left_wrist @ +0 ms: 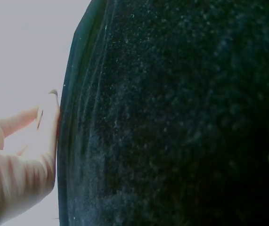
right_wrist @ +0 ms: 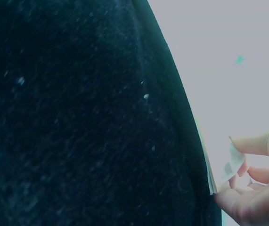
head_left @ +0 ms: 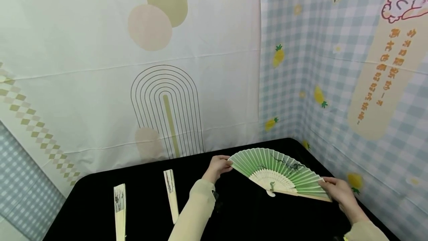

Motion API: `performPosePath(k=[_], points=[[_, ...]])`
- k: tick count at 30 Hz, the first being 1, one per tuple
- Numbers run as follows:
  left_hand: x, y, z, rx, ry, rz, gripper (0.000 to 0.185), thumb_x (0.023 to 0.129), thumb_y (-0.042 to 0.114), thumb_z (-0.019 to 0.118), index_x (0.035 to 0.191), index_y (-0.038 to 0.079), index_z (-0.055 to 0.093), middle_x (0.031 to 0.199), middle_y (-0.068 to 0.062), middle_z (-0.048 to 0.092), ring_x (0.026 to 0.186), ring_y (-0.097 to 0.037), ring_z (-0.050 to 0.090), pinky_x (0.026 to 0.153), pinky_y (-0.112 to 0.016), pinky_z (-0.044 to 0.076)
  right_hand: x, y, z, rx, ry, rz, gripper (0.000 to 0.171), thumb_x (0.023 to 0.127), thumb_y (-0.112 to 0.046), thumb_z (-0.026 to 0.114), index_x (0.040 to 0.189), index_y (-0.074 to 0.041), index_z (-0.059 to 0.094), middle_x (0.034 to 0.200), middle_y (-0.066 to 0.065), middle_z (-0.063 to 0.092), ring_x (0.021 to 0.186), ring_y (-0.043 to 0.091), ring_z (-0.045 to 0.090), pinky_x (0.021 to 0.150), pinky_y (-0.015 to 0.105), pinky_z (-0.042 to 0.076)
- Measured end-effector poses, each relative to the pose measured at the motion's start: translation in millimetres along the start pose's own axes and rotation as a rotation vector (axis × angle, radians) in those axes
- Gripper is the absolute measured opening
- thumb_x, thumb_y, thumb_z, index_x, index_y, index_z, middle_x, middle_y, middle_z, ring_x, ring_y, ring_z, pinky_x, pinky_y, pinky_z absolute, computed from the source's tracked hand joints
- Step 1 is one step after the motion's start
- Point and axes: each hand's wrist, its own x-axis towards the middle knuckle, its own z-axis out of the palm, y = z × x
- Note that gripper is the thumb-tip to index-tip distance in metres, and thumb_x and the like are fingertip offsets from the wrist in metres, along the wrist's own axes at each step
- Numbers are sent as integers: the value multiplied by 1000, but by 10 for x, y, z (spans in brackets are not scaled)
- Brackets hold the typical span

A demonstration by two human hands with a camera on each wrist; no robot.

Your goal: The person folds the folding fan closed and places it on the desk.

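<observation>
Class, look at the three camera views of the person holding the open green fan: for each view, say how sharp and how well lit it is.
Head view: evenly lit and sharp; the green fan reads clearly between left hand and right hand, with mild wide-angle bending at the edges. Left wrist view: blurred, mostly a dark mass, pale washed-out background, fingers soft. Right wrist view: likewise dark and out of focus, fingers overexposed.
</observation>
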Motion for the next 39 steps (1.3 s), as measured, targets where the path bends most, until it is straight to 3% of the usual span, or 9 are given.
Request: performPosePath(k=[5, 7, 11, 18, 23, 26, 31, 34, 39], points=[[-27, 34, -27, -24, 12, 25, 31, 91, -8, 65, 122, -11, 66, 101, -21, 71, 78, -17, 71, 76, -30, 61, 16, -28, -38, 31, 6, -11, 79, 104, -44, 52, 149, 16, 30, 148, 38, 35, 84, 24, 60, 73, 38, 53], [-27, 37, -27, -41, 25, 39, 31, 91, -8, 65, 121, -11, 66, 101, -20, 71, 79, -17, 70, 77, -31, 61, 6, -63, -53, 41, 6, -16, 80, 104, -46, 51, 150, 15, 29, 150, 39, 31, 98, 35, 61, 80, 44, 55], [-18, 57, -52, -76, 47, 71, 31, 93, -6, 65, 123, -10, 66, 103, -19, 71, 82, -17, 71, 78, -30, 61, -34, -176, -57, 60, 36, -47, 80, 105, -48, 47, 152, 14, 27, 153, 39, 23, 132, 53, 37, 94, 54, 51], [-18, 214, -95, -146, 57, 148, 31, 95, -3, 65, 125, -10, 64, 109, -20, 70, 87, -16, 70, 80, -28, 60, -106, -373, -81, 81, 121, -111, 77, 105, -46, 45, 153, 11, 27, 156, 36, 21, 136, 51, 32, 94, 49, 49], [-72, 424, -133, -196, 56, 192, 33, 95, -2, 65, 127, -9, 62, 114, -21, 70, 87, -16, 70, 79, -27, 60, -134, -479, -101, 73, 179, -159, 78, 104, -50, 48, 153, 10, 31, 150, 32, 34, 124, 42, 43, 72, 24, 50], [-121, 562, -164, -216, 58, 222, 33, 97, -1, 65, 128, -8, 62, 116, -21, 69, 87, -16, 71, 80, -29, 60, -155, -567, -108, 81, 206, -176, 80, 103, -52, 48, 153, 8, 32, 147, 29, 38, 120, 38, 46, 73, 26, 51], [-196, 766, -216, -268, 59, 268, 32, 98, 3, 66, 129, -4, 63, 117, -19, 68, 89, -16, 72, 83, -30, 60, -212, -748, -120, 139, 241, -187, 81, 102, -55, 49, 154, 5, 33, 153, 29, 32, 130, 45, 39, 90, 47, 48], [-238, 872, -242, -312, 65, 303, 33, 97, 3, 67, 129, -4, 63, 116, -19, 69, 90, -16, 73, 82, -29, 60, -247, -844, -140, 166, 256, -197, 82, 101, -55, 50, 155, 4, 33, 158, 28, 27, 133, 44, 37, 86, 38, 50], [-311, 1030, -282, -379, 81, 359, 32, 96, 0, 67, 128, -5, 63, 113, -16, 70, 87, -15, 73, 78, -27, 60, -318, -994, -163, 200, 277, -229, 82, 98, -57, 54, 154, 2, 37, 137, 12, 46, 104, 22, 52, 68, 25, 51]])
